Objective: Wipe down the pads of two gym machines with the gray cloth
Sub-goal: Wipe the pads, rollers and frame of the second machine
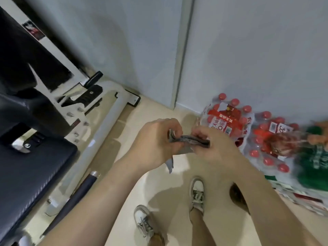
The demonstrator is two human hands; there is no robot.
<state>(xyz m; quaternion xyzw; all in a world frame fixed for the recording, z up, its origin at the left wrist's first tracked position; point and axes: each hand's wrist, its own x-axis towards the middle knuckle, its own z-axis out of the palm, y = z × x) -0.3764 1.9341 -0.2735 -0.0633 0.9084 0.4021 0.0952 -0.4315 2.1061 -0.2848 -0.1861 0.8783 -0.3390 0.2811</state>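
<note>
The gray cloth (189,140) is bunched into a narrow folded strip at mid-frame, above the floor. My left hand (154,141) grips its left end and my right hand (211,146) pinches its right end, so both hold it between them. A loose corner of the cloth hangs down below my left hand. To the left stands a gym machine with a white frame (104,110). Its dark seat pad (30,167) lies at lower left and its dark back pad (23,55) rises at upper left. Neither hand touches the pads.
Shrink-wrapped packs of red-capped bottles (230,116) lie on the floor at right by the wall, with green packaging (314,164) beside them. A dark bar (78,194) leans by the machine's base. My two shoes (197,190) stand on the pale tiled floor below.
</note>
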